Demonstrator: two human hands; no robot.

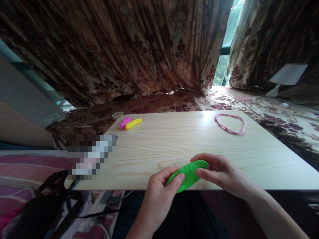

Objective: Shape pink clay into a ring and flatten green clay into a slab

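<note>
A flattened oval of bright green modelling clay point(191, 176) is held up over the near edge of the wooden table point(164, 139). My left hand point(163, 187) pinches its left end, thumb on the near face and fingers behind. At the right end, my right hand point(219, 171) grips it the same way, with the thumb in front. The clay's far face and most of the fingertips are hidden. Farther off at the back left lie a pink lump of clay point(125, 122) and a yellow clay roll point(134, 123), side by side and touching.
A pink twisted loop point(243, 127) lies at the table's back right. A blurred-out object point(92, 157) sits at the left edge. Beyond the table stand patterned curtains point(139, 49) and a white lamp point(289, 74). Striped bedding point(22, 169) is at left.
</note>
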